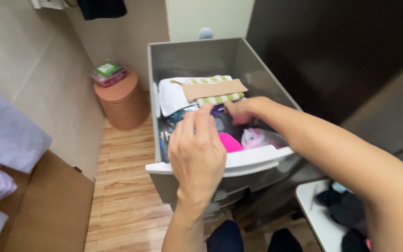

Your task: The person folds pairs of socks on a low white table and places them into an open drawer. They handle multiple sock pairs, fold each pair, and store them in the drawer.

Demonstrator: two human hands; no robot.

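Lilac bedding (5, 130) lies at my far left, then a terracotta-coloured round bin (123, 103) with a small clear box (108, 73) on its lid, standing on the wood floor (122, 196) against the wall. Next comes the grey plastic drawer (253, 161), pulled open in front of me and packed with folded clothes. My left hand (197, 151) hovers over the front half of it, fingers curled and pointing down into the pile; I cannot tell whether they pinch anything. A bright pink garment (230, 142) sits just beside that hand. Further back lie a folded white cloth (172, 95) and a green-striped cloth (215, 88) with a tan strip (213, 89) across it. My right hand (239, 111) reaches in across the drawer, fingertips pressed down among the dark clothes (225, 124) in the middle, its grasp hidden. As I judge it, I should work with flat fingers between the layers, so that the folded stacks behind stay square. At the right, a white surface (316, 214) carries dark clothing (346, 207).
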